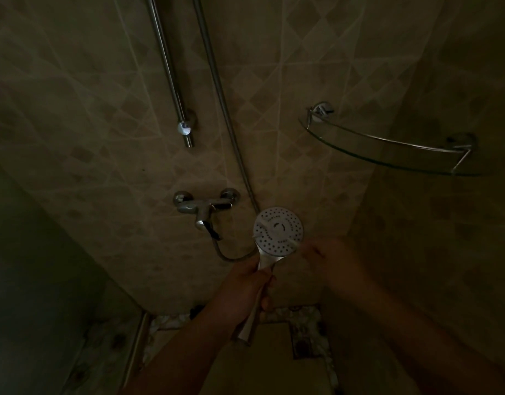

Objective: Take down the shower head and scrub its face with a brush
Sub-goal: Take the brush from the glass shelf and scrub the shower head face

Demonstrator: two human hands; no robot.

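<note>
The round white shower head (285, 223) is off the wall, its perforated face turned up toward me in dim light. My left hand (242, 283) is wrapped around its chrome handle (264, 262), below the face. My right hand (334, 260), blurred with motion, sits just right of the head and grips a thin white brush (291, 243). The brush lies slantwise across the face, touching it. The brush's bristles are too blurred to make out.
A metal hose (228, 256) loops from the chrome mixer tap (201, 206) to the handle. A slide rail (171, 69) runs up the tiled wall. A glass corner shelf (388, 151) hangs at the right. The patterned floor edge (299, 315) shows below.
</note>
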